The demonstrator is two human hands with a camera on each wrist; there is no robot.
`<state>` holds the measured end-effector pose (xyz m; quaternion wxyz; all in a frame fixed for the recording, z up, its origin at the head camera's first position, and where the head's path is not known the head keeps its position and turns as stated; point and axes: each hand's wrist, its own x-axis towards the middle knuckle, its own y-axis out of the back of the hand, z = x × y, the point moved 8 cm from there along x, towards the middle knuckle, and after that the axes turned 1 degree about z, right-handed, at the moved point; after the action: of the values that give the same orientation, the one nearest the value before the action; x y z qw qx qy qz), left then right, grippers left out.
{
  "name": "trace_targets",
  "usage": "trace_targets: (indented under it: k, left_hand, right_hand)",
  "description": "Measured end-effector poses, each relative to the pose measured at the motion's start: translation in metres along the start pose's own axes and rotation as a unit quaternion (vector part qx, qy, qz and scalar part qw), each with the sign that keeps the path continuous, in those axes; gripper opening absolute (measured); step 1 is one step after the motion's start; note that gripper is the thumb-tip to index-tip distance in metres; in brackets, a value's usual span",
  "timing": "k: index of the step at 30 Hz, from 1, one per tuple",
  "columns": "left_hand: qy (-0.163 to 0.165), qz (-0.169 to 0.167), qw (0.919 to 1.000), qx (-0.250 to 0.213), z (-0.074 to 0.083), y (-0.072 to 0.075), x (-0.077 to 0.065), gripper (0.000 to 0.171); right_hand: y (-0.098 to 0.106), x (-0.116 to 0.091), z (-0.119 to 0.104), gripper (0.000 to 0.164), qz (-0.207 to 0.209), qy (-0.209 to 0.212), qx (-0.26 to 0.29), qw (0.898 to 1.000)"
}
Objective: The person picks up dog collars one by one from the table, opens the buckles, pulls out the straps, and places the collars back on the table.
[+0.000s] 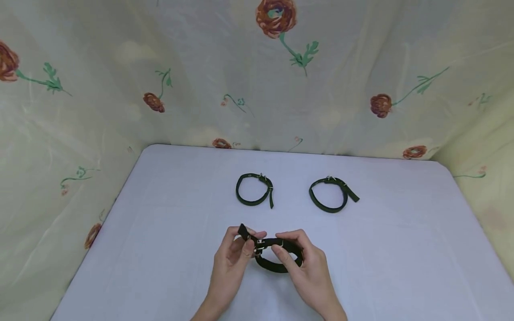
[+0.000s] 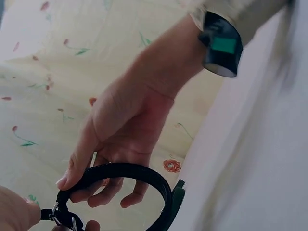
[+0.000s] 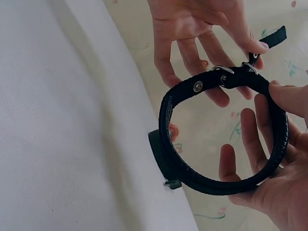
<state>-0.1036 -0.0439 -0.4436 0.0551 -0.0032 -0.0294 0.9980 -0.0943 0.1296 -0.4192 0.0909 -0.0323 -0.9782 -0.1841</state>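
A black buckle collar [image 1: 275, 268], closed into a loop, is held above the table between both hands. My left hand [image 1: 230, 261] pinches its strap between thumb and fingers, close to the metal buckle [image 1: 260, 244]; the strap's free end [image 1: 242, 230] sticks up past the fingertips. On the other side, my right hand [image 1: 310, 269] grips the band between thumb and index finger, near a small metal loop. The right wrist view shows the collar's round band [image 3: 216, 186] and a metal eyelet [image 3: 198, 86]. In the left wrist view, my right hand [image 2: 127, 120] spreads its other fingers below the band.
Two similar dark collars lie on the table behind the hands, one at left [image 1: 251, 203] and one at right [image 1: 328, 209], both looped with strap ends sticking out. A white table [image 1: 160, 249] spreads beneath. Flower-printed cloth [image 1: 225, 53] hangs around its back and sides.
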Motion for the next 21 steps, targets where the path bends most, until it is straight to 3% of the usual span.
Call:
trace_targets:
  k: [8, 16, 21]
  left_hand:
    - [0.003, -0.001, 1.0, 0.001, -0.0001, -0.0001, -0.0002, 0.021]
    - [-0.034, 0.018, 0.9933, 0.109, 0.0019, 0.0001, 0.0002, 0.035]
    - [-0.048, 0.028, 0.9894, 0.134, 0.002, 0.0014, 0.0005, 0.031]
  right_hand:
    - [0.0004, 0.0005, 0.0014, 0.02, -0.001, -0.008, 0.011, 1.0]
    - [-0.001, 0.0006, 0.0001, 0.017, -0.004, 0.004, 0.037, 0.999]
    - [-0.0047, -0.0012, 0.0012, 0.019, -0.02, -0.005, 0.083, 0.996]
